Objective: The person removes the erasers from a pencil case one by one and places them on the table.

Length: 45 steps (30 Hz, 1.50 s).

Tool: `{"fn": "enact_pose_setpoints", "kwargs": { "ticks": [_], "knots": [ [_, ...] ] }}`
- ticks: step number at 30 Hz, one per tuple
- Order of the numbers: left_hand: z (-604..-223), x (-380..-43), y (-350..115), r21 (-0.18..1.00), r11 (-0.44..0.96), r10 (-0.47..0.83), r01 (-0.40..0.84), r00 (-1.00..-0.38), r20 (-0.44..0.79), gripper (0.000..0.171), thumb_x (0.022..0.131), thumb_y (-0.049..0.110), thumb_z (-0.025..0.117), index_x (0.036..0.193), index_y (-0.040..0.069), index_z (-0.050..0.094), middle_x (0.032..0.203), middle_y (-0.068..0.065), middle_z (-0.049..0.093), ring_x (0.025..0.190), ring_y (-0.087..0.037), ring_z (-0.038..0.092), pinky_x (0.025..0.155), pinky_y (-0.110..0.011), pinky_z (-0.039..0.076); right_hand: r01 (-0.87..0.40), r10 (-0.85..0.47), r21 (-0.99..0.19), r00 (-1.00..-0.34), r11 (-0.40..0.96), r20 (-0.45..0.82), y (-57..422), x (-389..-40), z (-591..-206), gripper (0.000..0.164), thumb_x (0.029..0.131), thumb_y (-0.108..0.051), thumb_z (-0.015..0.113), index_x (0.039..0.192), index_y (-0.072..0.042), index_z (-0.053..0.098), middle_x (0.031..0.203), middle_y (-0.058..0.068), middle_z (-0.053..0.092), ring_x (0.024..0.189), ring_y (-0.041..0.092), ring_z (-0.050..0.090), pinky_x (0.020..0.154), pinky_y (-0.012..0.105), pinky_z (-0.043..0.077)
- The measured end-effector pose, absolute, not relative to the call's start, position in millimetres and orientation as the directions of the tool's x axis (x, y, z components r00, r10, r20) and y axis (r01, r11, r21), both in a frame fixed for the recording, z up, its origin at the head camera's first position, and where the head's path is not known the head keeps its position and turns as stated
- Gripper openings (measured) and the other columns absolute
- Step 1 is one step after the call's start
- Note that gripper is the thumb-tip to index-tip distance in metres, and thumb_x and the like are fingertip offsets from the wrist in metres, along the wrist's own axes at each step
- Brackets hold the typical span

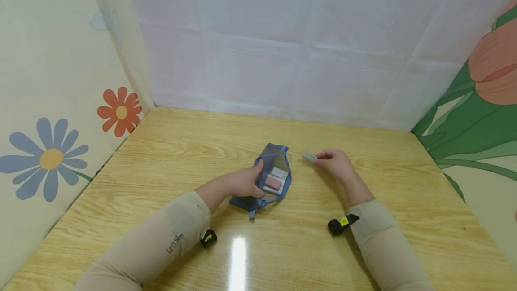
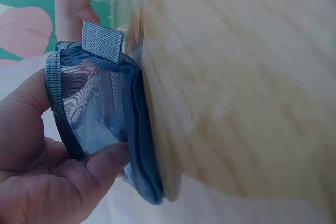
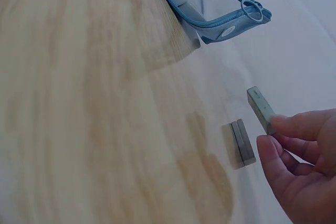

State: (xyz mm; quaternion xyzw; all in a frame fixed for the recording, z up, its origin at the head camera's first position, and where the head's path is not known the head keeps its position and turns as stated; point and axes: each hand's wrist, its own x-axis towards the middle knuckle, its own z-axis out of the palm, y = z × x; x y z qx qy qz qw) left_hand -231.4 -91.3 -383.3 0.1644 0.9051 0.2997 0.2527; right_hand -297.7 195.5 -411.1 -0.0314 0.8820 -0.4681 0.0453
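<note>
My left hand (image 1: pixel 245 182) grips the near-left side of a blue mesh zip pouch (image 1: pixel 286 187), its thumb and fingers about the edge. The pouch gapes open, and inside lie a pink block (image 1: pixel 273 183) and white pieces (image 1: pixel 279 173). In the left wrist view, the mesh side and a fabric tab (image 2: pixel 103 41) are close to the fingers. To the right of the pouch, my right hand (image 1: pixel 335 163) pinches a small pale green block (image 3: pixel 260 109) by one end between thumb and fingers. Below it, a grey block (image 3: pixel 243 142) with a groove along it lies on the table.
A wood-grain table (image 1: pixel 194 138) spreads under both hands. At its back hangs a white cloth (image 1: pixel 250 75), and flower-printed panels (image 1: pixel 48 160) stand at the sides. Black wrist cameras (image 1: pixel 337 226) hang beneath the sleeves.
</note>
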Motion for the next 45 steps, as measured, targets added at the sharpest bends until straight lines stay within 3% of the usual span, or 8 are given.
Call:
{"fn": "enact_pose_setpoints", "kwargs": {
  "ticks": [14, 29, 45],
  "knots": [
    [-385.2, -232.9, -91.3, 0.630, 0.764, 0.448, 0.139, -0.817, -0.363, 0.100, 0.081, 0.022, 0.068, 0.146, 0.006, -0.005, 0.148, -0.019, 0.021, 0.134, -0.028, 0.026, 0.108, -0.039, 0.023, 0.035, -0.076, -0.823, -0.993, 0.567, -0.094, 200.6, -304.1, -425.4, 0.021, 0.084, -0.007, 0.064, 0.102, 0.004, 0.063, 0.095, 0.012, 0.063, 0.081, 0.015, 0.055, 0.070, 0.022, 0.049],
    [-387.2, -232.3, -91.5, 0.629, 0.765, 0.442, 0.137, -0.822, -0.358, 0.100, 0.081, 0.023, 0.068, 0.146, 0.006, -0.005, 0.148, -0.018, 0.022, 0.133, -0.028, 0.027, 0.108, -0.039, 0.023, -0.014, -0.060, -0.751, -0.998, 0.660, -0.034, 199.9, -301.3, -425.6, 0.018, 0.079, -0.012, 0.069, 0.093, 0.000, 0.065, 0.088, 0.009, 0.064, 0.080, 0.019, 0.054, 0.070, 0.025, 0.042],
    [-384.9, -231.4, -90.7, 0.625, 0.769, 0.439, 0.135, -0.822, -0.363, 0.099, 0.081, 0.023, 0.068, 0.146, 0.007, -0.005, 0.148, -0.018, 0.021, 0.134, -0.027, 0.024, 0.109, -0.039, 0.022, 0.053, -0.013, -0.761, -0.997, 0.647, -0.081, 204.1, -301.1, -423.8, 0.024, 0.080, -0.016, 0.069, 0.097, 0.000, 0.066, 0.103, 0.016, 0.062, 0.094, 0.027, 0.053, 0.082, 0.034, 0.042]
  ]
}}
